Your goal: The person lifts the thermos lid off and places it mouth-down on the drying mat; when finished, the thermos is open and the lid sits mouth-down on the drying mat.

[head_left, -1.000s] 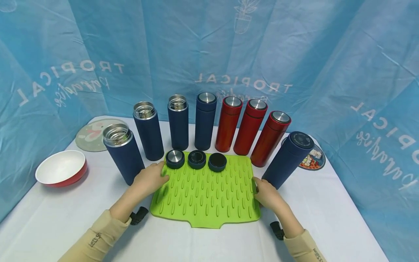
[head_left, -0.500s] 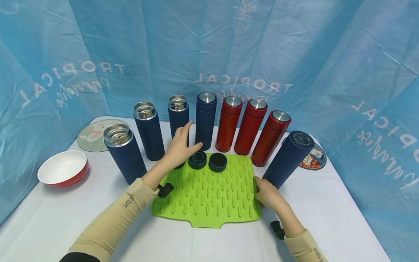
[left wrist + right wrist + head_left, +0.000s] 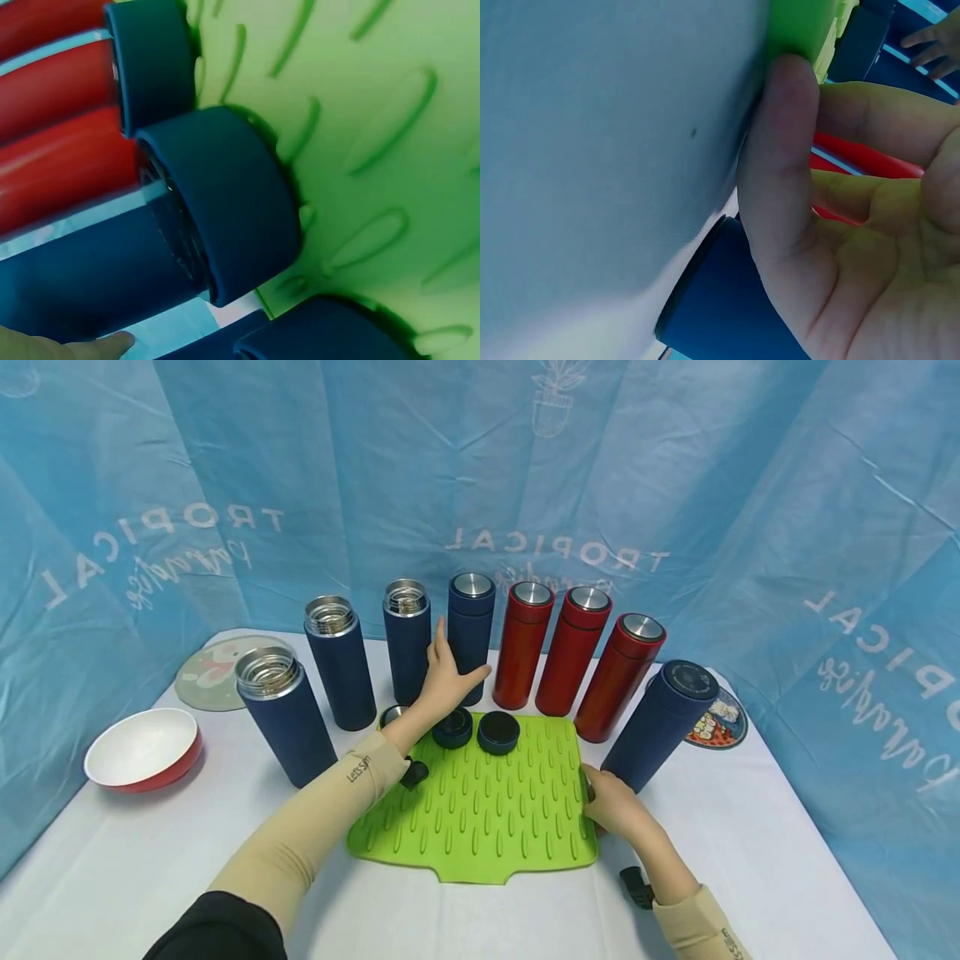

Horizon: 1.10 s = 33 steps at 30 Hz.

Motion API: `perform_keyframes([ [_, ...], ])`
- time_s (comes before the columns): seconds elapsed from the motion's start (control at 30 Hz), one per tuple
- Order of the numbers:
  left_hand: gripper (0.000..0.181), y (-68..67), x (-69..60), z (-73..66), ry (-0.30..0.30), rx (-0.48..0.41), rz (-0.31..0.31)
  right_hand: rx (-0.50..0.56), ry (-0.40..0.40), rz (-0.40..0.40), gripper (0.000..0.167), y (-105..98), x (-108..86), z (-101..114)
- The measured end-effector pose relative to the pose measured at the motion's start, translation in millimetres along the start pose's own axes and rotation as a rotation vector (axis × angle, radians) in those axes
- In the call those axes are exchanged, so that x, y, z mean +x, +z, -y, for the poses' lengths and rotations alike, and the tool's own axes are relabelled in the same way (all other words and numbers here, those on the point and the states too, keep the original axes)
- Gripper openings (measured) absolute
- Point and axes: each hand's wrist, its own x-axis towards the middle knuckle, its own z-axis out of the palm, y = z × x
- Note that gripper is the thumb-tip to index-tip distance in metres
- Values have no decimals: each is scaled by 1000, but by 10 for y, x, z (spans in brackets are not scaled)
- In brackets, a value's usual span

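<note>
My left hand (image 3: 447,681) reaches over the caps with fingers and thumb spread, in front of a closed blue bottle (image 3: 480,610); whether it touches the bottle cannot be told. Only a fingertip shows beside this bottle (image 3: 90,270) in the left wrist view. On the back of the green mat (image 3: 480,810) sit three blue caps, the right one (image 3: 498,732) and middle one (image 3: 452,727) plain to see, the left one (image 3: 392,716) partly behind my forearm. My right hand (image 3: 618,806) pinches the mat's right edge, its thumb (image 3: 784,150) against the green rim.
Open blue bottles (image 3: 281,718) (image 3: 341,677) (image 3: 408,652) stand at left and back. Red bottles (image 3: 521,652) (image 3: 570,656) (image 3: 615,681) stand right of centre, then an inverted-looking blue bottle (image 3: 660,727). A bowl (image 3: 142,747), oval mat (image 3: 206,681) and patterned plate (image 3: 723,722) lie outward.
My left hand has left the mat's left edge and moved right and away over the caps to the closed blue bottle, fingers spread. The right hand has stayed at the mat's edge.
</note>
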Motion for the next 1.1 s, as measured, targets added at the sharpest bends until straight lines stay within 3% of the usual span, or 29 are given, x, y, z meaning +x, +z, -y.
perform_keyframes([
  [0.47,94,64,282,67,19,7,-79,27,34,16,68,-8,2,14],
  [0.77,93,57,337,9,26,-7,-96,29,38,5,68,-1,2,5],
  [1.1,90,69,304,12,16,12,-119,23,50,8,68,-8,8,6],
])
